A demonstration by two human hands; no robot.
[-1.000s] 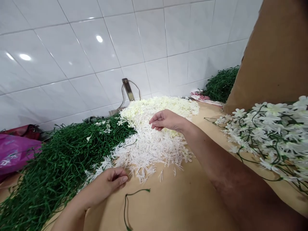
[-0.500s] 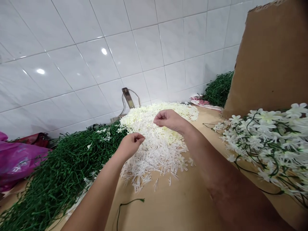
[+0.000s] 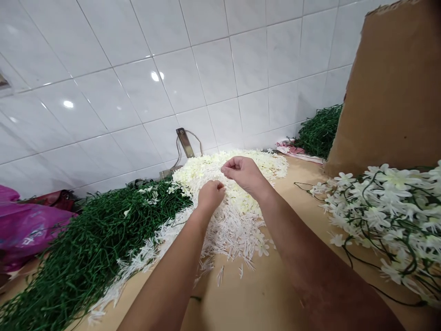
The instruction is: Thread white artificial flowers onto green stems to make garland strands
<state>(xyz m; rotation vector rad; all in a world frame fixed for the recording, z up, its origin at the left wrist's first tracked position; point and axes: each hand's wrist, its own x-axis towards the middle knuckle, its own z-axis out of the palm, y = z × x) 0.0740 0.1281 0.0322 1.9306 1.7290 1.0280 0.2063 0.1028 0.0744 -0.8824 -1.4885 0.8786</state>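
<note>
My left hand [image 3: 211, 195] and my right hand [image 3: 241, 173] hover close together over a heap of white plastic flower pieces [image 3: 231, 225] on a brown tabletop [image 3: 262, 294]. Both hands have their fingers pinched, tips nearly touching each other. What they pinch is too small to make out. Behind them lies a pile of cream flower petals [image 3: 213, 168]. A large mass of green plastic stems [image 3: 79, 248] spreads along the left.
Finished green vines with white flowers [image 3: 386, 211] lie at the right. A brown cardboard sheet [image 3: 396, 92] leans behind them, with more green stems [image 3: 319, 131] beside it. A pink plastic bag [image 3: 24, 225] sits at the far left. White tiled wall behind.
My left hand has risen from the table's near edge, beside a single green stem, up to my right hand. The right hand has hardly moved.
</note>
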